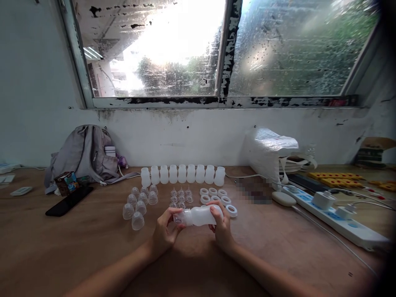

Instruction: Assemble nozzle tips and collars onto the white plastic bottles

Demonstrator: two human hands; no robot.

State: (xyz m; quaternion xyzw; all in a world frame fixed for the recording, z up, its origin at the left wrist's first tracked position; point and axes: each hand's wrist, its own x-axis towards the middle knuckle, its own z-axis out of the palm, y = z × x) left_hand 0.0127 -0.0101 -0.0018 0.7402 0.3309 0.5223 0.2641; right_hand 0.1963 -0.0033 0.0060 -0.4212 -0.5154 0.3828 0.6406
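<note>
A frosted white baby bottle [202, 216] lies sideways in the air between both hands, its clear cap end pointing left. My left hand [166, 227] is closed around the clear cap [178, 218]. Around the bottle's base, on the right, the fingers of my right hand [222, 222] are wrapped. Beyond the hands, clear silicone nipples [181, 193] stand in rows. White collar rings [231, 211] lie at the right, partly hidden by my right hand. Several clear dome caps [137, 221] sit on the left. At the back stands a row of open bottle bodies [182, 173].
A grey backpack [85, 154] leans on the wall, with a black phone [69, 201] and small box [67, 182] before it. At right are a white power strip [335, 216] with chargers, a white oval device [284, 199], cables, a white bag [266, 152] and yellow pieces [335, 177].
</note>
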